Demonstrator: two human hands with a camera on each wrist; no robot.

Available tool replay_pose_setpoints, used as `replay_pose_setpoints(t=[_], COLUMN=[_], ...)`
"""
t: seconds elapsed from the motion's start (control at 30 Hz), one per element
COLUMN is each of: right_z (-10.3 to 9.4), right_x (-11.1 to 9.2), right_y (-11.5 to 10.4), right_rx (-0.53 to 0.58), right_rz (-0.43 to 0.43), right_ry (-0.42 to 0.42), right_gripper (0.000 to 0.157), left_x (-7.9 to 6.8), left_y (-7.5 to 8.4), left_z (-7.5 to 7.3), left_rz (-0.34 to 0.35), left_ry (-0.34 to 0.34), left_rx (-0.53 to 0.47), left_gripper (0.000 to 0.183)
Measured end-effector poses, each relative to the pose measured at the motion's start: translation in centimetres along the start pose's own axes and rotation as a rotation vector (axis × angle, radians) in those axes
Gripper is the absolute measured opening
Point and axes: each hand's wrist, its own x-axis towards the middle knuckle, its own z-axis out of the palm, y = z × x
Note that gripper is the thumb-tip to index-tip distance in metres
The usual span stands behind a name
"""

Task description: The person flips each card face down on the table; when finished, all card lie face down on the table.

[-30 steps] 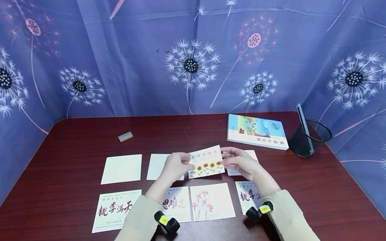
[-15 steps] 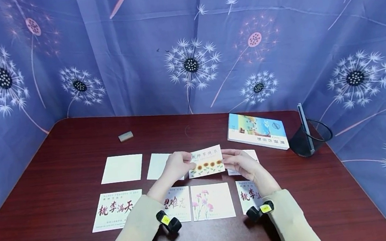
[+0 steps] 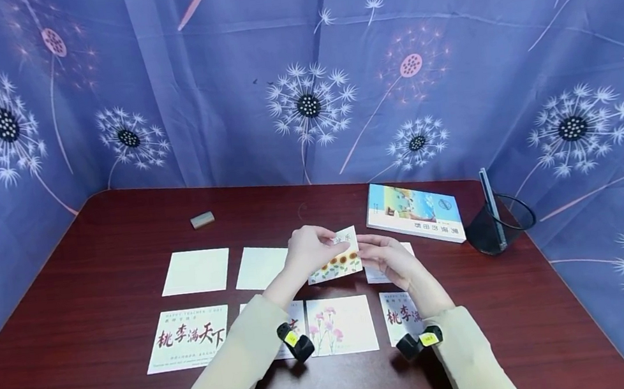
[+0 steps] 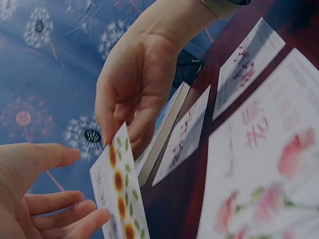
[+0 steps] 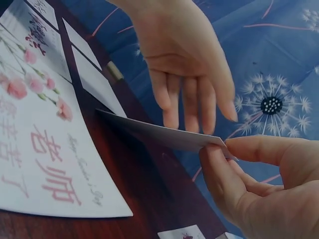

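Observation:
A sunflower greeting card [image 3: 334, 265] is held up over the middle of the table. My right hand [image 3: 391, 261] pinches its right edge between thumb and fingers, plain in the right wrist view, where the card [image 5: 159, 134] shows nearly edge-on. My left hand [image 3: 313, 252] reaches across the card's upper left in the head view. In the left wrist view the left thumb [image 4: 55, 155] stands apart from the loosely extended fingers, one fingertip overlapping the card. Below the hands lie a carnation card [image 3: 342, 326] and a card with red lettering [image 3: 398, 316], partly covered by the right wrist.
Two blank-faced cards [image 3: 196, 272] [image 3: 259, 266] lie in the back row, with another card [image 3: 375, 272] partly behind the right hand. A red-lettered card [image 3: 186, 339] lies front left. Farther back are an eraser-like block [image 3: 202, 220], a book [image 3: 415, 211] and a black mesh pen holder [image 3: 486, 232].
My left hand has loosened from the card's left edge and moved right and slightly up, across its face. The right hand stays at the right edge; the card tilts a little more.

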Motion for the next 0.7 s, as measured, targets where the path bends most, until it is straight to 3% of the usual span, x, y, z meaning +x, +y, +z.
replay_pose_setpoints(t=[0.17, 0.7], right_z=[0.33, 0.80], right_x=[-0.21, -0.14], right_y=[-0.30, -0.13], right_rx=[0.008, 0.005], right_rz=[-0.017, -0.018], right_ry=[-0.013, -0.011], right_gripper=[0.053, 0.053], left_x=[0.21, 0.33], left_y=[1.03, 1.26], left_z=[0.36, 0.43], left_rz=[-0.010, -0.015], left_ry=[0.020, 0.038], left_rx=[0.008, 0.031], left_gripper=[0.041, 0.043])
